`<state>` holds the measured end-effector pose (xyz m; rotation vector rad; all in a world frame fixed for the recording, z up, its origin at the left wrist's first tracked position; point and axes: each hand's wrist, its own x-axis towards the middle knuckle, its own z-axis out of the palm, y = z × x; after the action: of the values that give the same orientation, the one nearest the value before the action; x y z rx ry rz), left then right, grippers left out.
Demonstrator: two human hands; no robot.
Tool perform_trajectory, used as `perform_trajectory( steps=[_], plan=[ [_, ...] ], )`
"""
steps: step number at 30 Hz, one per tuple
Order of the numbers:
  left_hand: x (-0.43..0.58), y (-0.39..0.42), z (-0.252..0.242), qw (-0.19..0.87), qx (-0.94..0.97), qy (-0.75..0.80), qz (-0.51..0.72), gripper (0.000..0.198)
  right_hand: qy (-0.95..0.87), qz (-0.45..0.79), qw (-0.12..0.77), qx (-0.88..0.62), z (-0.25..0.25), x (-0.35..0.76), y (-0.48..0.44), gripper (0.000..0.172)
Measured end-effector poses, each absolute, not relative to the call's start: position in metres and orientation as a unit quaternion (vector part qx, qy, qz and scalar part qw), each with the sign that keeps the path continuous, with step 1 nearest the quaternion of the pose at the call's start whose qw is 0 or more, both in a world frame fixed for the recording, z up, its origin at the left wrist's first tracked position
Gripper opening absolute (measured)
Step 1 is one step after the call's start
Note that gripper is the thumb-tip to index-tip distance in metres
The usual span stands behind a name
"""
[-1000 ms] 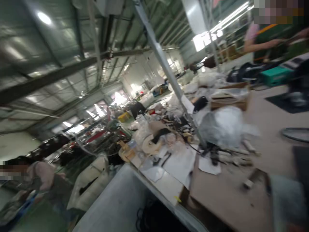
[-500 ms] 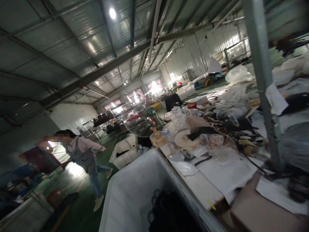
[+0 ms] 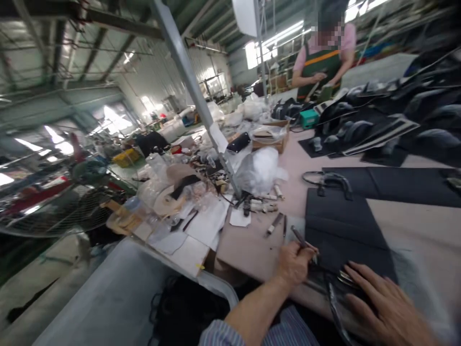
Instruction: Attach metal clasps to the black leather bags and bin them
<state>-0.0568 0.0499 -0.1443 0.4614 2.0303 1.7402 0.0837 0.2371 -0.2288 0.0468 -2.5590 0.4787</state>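
My left hand (image 3: 296, 263) is closed in a pinch on a thin metal tool (image 3: 302, 239) at the near edge of the workbench (image 3: 414, 221). It rests against a flat black leather piece (image 3: 342, 230) lying on the bench. My right hand (image 3: 387, 302) lies flat with fingers spread on the near end of that black piece, beside a black strap with a metal ring (image 3: 342, 281). A black handle (image 3: 329, 179) lies at the far end of the piece.
Clutter covers the bench's left part: papers (image 3: 209, 223), a plastic bag (image 3: 261, 170), a cardboard box (image 3: 270, 137), around a slanted metal post (image 3: 194, 91). A white bin (image 3: 118, 298) with black items stands below. A fan (image 3: 54, 206) is at left. A person in a green apron (image 3: 320, 57) stands beyond.
The view has swung right and down from the hall and the walking person to the bench. Both my hands and the black leather piece have come into view.
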Motion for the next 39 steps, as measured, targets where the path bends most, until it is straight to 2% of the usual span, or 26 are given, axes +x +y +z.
perform_trajectory(
  steps=[3,8,10,12,14,16,17,21,25,27,29,32,36,39],
  plan=[
    [-0.065,0.042,-0.141,0.201,0.196,0.724,0.63,0.024,-0.965,0.113,0.236,0.029,-0.229,0.085,0.239,0.057],
    [-0.056,0.035,-0.136,0.14,0.487,0.689,0.518,0.02,-0.972,0.074,0.221,0.02,-0.215,0.084,0.23,0.053],
    [-0.064,0.032,-0.133,0.088,0.417,0.714,0.556,0.026,-0.974,0.076,0.214,0.015,-0.213,0.086,0.23,0.053],
    [-0.086,0.024,-0.129,0.024,0.225,0.789,0.571,0.033,-0.975,0.083,0.206,0.013,-0.213,0.087,0.231,0.054],
    [-0.115,0.008,-0.127,0.009,0.103,0.872,0.479,0.032,-0.976,0.094,0.196,0.016,-0.214,0.088,0.233,0.053],
    [-0.143,-0.013,-0.129,0.013,0.071,0.908,0.413,0.028,-0.976,0.112,0.184,0.014,-0.212,0.089,0.233,0.055],
    [-0.154,-0.023,-0.131,0.024,0.064,0.942,0.329,0.029,-0.977,0.123,0.176,0.006,-0.211,0.089,0.234,0.056],
    [-0.176,-0.048,-0.141,0.045,0.09,0.978,0.181,0.029,-0.974,0.168,0.142,-0.058,-0.199,0.091,0.236,0.061],
    [-0.171,-0.037,-0.138,-0.01,0.161,0.986,0.034,0.027,-0.963,0.218,0.121,-0.102,-0.189,0.095,0.242,0.063],
    [-0.156,-0.02,-0.132,-0.056,0.208,0.975,0.053,0.025,-0.955,0.246,0.129,-0.108,-0.186,0.098,0.242,0.054],
    [-0.132,0.001,-0.126,-0.062,0.309,0.941,0.124,0.022,-0.946,0.264,0.15,-0.116,-0.185,0.098,0.24,0.039],
    [-0.089,0.033,-0.123,0.032,0.489,0.849,0.199,0.014,-0.943,0.263,0.164,-0.123,-0.183,0.094,0.236,0.017],
    [-0.059,0.063,-0.124,0.078,0.564,0.816,0.104,0.006,-0.962,0.216,0.128,-0.112,-0.171,0.086,0.239,0.012],
    [-0.062,0.073,-0.122,0.09,0.585,0.804,0.048,0.003,-0.985,0.148,0.061,-0.059,-0.152,0.079,0.249,0.013]
  ],
)
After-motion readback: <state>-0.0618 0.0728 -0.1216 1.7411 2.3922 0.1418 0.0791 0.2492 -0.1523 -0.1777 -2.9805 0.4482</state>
